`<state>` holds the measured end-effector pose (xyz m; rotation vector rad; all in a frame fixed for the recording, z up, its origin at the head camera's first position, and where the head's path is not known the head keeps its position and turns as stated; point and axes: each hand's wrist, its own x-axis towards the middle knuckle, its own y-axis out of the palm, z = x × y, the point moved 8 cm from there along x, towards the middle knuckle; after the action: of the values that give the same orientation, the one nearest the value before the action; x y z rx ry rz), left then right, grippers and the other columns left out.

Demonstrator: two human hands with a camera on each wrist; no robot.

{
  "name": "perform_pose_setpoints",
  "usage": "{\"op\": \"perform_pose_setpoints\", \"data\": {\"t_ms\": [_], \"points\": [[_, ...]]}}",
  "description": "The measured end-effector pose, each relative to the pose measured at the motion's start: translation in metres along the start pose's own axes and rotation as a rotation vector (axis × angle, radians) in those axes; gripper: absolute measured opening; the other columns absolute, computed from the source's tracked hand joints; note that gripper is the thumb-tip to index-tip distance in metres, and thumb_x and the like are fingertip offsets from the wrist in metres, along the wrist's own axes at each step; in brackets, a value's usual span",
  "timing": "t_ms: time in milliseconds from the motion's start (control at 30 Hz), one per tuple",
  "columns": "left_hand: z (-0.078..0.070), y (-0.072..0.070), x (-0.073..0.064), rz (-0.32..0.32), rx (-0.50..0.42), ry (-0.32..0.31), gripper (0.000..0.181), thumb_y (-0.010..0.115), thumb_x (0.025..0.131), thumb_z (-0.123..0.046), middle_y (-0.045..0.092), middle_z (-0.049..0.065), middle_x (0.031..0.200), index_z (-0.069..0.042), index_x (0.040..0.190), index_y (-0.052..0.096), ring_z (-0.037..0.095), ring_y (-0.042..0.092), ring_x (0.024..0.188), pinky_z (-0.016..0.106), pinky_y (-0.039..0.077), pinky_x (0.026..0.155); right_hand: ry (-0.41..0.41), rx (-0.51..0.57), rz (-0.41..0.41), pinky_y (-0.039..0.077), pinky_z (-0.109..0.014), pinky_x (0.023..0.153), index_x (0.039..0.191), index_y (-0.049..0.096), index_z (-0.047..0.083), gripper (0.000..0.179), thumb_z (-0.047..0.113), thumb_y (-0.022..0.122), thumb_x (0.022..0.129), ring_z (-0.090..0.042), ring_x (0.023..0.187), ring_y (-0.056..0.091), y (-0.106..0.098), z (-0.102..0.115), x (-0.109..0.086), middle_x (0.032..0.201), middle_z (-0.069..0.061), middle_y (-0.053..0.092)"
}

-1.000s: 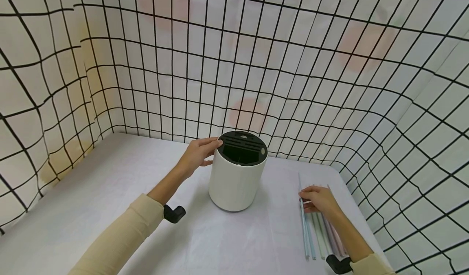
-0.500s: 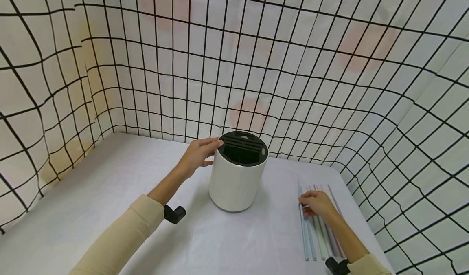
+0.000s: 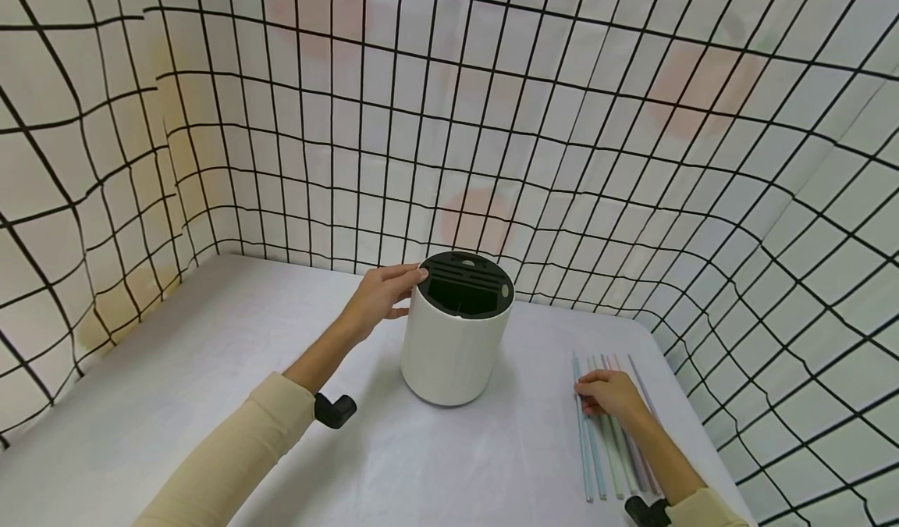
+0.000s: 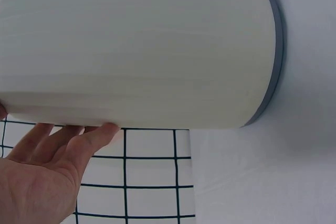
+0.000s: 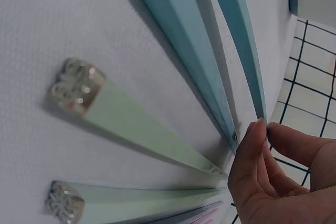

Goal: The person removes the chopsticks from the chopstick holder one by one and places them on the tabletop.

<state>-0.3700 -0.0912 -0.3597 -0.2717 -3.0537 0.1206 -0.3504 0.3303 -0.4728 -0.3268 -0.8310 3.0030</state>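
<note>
A white cylindrical utensil holder [image 3: 449, 355] with a black slotted top [image 3: 469, 269] stands upright on the table. My left hand [image 3: 379, 297] holds it from the left side, thumb at the top rim and fingers against the wall. In the left wrist view, the fingertips [image 4: 110, 128] touch its smooth side. At the right, my right hand [image 3: 609, 393] pinches the leftmost blue chopstick [image 3: 583, 449] between thumb and fingers. A second blue chopstick [image 5: 181, 35] lies beside it, followed by pale green chopsticks [image 5: 147, 129] with silver decorated ends. Part of the row is hidden under the hand.
Purple and pink chopsticks [image 3: 644, 390] lie farther right, partly under the forearm. A white cloth covers the table [image 3: 435, 464]. Black wire mesh [image 3: 379, 144] rises behind and on both sides, close behind the utensil holder.
My right hand has shifted slightly toward me, and the far end of the pinched blue chopstick has come down in line with the others. The left hand and utensil holder stay put.
</note>
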Motion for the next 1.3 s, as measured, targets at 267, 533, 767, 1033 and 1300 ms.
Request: {"op": "perform_pose_setpoints", "data": {"t_ms": [267,533,767,1033,1300], "points": [[0.001,0.003,0.0,0.011,-0.01,-0.002,0.06,0.065,0.097,-0.047,0.059,0.005,0.145,-0.014,0.146,0.056,0.028,0.059,0.132,0.05,0.055,0.101,0.008,-0.034,-0.023,0.059,-0.026,0.06,0.111,0.063,-0.016,0.027,0.006,0.065,0.095,-0.013,0.065,0.065,-0.001,-0.004,-0.002,0.08,-0.007,0.07],[-0.001,0.005,0.002,0.013,-0.002,0.017,0.059,0.065,0.097,-0.047,0.06,0.005,0.144,-0.014,0.145,0.057,0.028,0.06,0.132,0.051,0.055,0.101,-0.024,-0.014,-0.037,0.06,-0.025,0.06,0.11,0.062,-0.02,0.026,0.003,0.061,0.097,-0.013,0.066,0.065,-0.007,-0.004,-0.004,0.079,-0.009,0.069],[-0.002,0.007,0.002,0.012,-0.01,0.007,0.058,0.064,0.098,-0.045,0.059,0.006,0.146,-0.013,0.146,0.056,0.029,0.058,0.134,0.05,0.054,0.103,-0.028,-0.012,-0.031,0.059,-0.027,0.059,0.111,0.063,-0.018,0.026,0.005,0.062,0.098,-0.014,0.065,0.064,-0.008,0.0,-0.006,0.077,-0.008,0.068],[-0.002,0.003,-0.002,0.027,0.042,-0.025,0.063,0.065,0.097,-0.05,0.058,0.006,0.147,-0.015,0.148,0.054,0.029,0.058,0.133,0.049,0.054,0.102,-0.051,-0.071,-0.015,0.059,-0.027,0.061,0.11,0.065,-0.015,0.027,0.009,0.061,0.098,-0.014,0.067,0.064,0.001,0.019,-0.009,0.079,-0.01,0.069],[-0.007,-0.007,-0.005,0.069,0.164,-0.088,0.069,0.063,0.097,-0.053,0.056,0.01,0.148,-0.014,0.152,0.049,0.035,0.061,0.129,0.047,0.057,0.098,-0.11,-0.161,-0.001,0.062,-0.035,0.065,0.113,0.066,-0.011,0.026,0.011,0.061,0.099,-0.023,0.07,0.069,0.011,0.053,-0.013,0.089,-0.021,0.07]]}}
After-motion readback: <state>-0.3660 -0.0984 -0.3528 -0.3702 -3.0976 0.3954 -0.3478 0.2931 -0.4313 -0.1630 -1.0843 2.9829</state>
